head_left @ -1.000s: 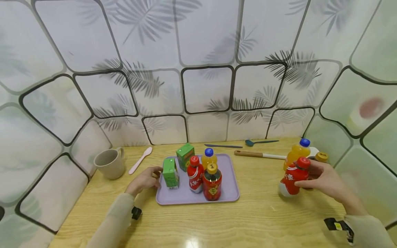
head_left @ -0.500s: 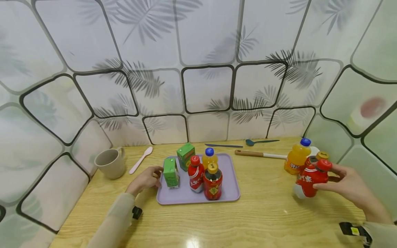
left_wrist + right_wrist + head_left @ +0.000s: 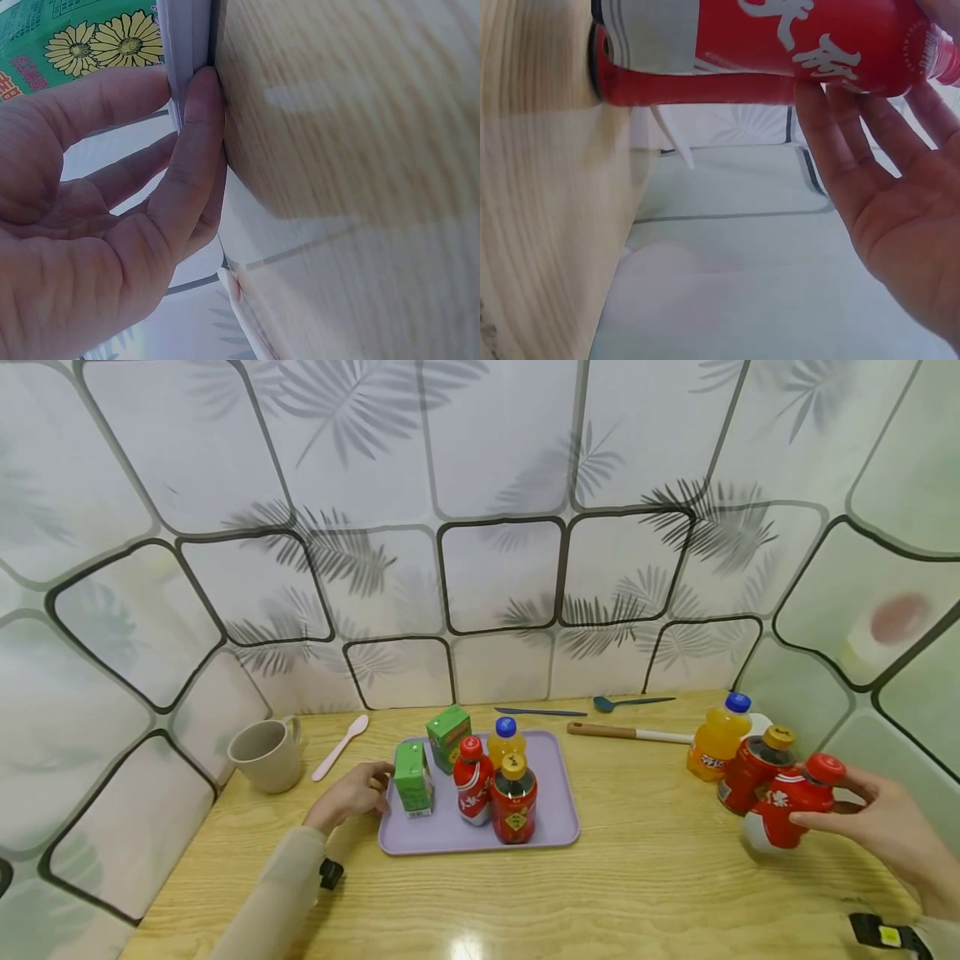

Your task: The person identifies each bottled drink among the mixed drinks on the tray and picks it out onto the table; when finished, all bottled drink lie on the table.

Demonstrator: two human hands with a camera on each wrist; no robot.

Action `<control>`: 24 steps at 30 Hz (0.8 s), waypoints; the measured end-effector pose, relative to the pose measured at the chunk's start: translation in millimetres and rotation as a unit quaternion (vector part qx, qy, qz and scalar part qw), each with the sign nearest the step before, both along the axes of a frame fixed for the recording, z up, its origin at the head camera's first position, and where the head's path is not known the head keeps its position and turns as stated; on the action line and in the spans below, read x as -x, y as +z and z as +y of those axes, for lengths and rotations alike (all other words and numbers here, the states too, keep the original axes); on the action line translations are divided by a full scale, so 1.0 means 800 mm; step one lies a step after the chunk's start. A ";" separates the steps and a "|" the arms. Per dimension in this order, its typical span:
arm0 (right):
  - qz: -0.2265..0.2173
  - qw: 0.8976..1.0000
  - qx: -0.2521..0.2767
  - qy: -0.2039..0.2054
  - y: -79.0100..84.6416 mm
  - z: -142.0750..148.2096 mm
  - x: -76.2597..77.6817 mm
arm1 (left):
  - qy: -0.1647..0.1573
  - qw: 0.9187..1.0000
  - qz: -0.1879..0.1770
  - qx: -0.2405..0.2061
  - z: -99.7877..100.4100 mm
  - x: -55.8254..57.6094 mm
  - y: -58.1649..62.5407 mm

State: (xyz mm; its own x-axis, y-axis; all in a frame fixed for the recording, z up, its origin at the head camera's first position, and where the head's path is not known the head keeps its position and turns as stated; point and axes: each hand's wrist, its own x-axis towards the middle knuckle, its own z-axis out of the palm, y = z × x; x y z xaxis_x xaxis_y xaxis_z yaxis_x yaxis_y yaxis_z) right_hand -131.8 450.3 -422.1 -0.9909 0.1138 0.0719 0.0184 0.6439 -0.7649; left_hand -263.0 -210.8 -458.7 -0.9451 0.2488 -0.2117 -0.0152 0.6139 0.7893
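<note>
At the lilac tray (image 3: 555, 793), my left hand (image 3: 354, 795) pinches the left rim between thumb and fingers; the left wrist view shows the fingertips on that rim (image 3: 184, 45). Two green drink cartons (image 3: 413, 781), a red bottle (image 3: 474, 785), an orange juice bottle (image 3: 506, 742) and a dark bottle with a yellow cap (image 3: 514, 802) stand on the tray. My right hand (image 3: 885, 818) grips another red-and-white bottle (image 3: 787, 810), tilted slightly, its base at or just above the table. Beside it stand a second dark bottle (image 3: 753, 772) and an orange juice bottle (image 3: 718, 743).
A grey mug (image 3: 266, 758) and a pink spoon (image 3: 341, 747) lie left of the tray. Behind are a dark knife (image 3: 540, 712), a small dark spoon (image 3: 630, 703) and a wooden-handled utensil (image 3: 603, 732). Patterned curtain walls (image 3: 502, 577) enclose the table.
My right hand has carried the red-and-white bottle to the right, past the orange juice bottle and to the near side of the dark bottle, which now shows more. The left hand stays on the tray.
</note>
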 end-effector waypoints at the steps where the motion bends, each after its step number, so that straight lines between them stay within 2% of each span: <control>1: 0.001 1.000 -0.004 -0.002 -0.002 0.001 0.001 | 0.000 1.000 0.001 0.001 0.000 0.000 0.000; 9: 0.031 0.998 -0.045 -0.011 -0.009 0.003 0.003 | -0.005 1.000 0.004 0.000 -0.002 0.000 -0.002; 13: 0.020 0.998 -0.062 -0.026 -0.009 0.003 0.005 | -0.005 1.000 0.005 -0.008 -0.002 -0.001 -0.004; 17: 0.008 0.997 -0.065 -0.038 -0.010 0.004 0.006 | -0.005 1.000 0.002 -0.015 -0.001 -0.001 -0.002; 24: 0.021 0.998 -0.055 -0.036 -0.016 0.008 0.008 | -0.001 1.000 0.002 -0.007 0.000 -0.001 -0.001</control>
State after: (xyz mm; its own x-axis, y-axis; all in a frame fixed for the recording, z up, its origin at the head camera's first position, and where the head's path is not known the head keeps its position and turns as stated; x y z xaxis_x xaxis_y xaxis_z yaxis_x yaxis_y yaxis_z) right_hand -138.0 457.0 -434.6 -0.9764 0.1727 0.1295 0.0361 0.7220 -0.6910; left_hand -261.8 -211.0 -459.1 -0.9454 0.2538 -0.2044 -0.0105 0.6032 0.7975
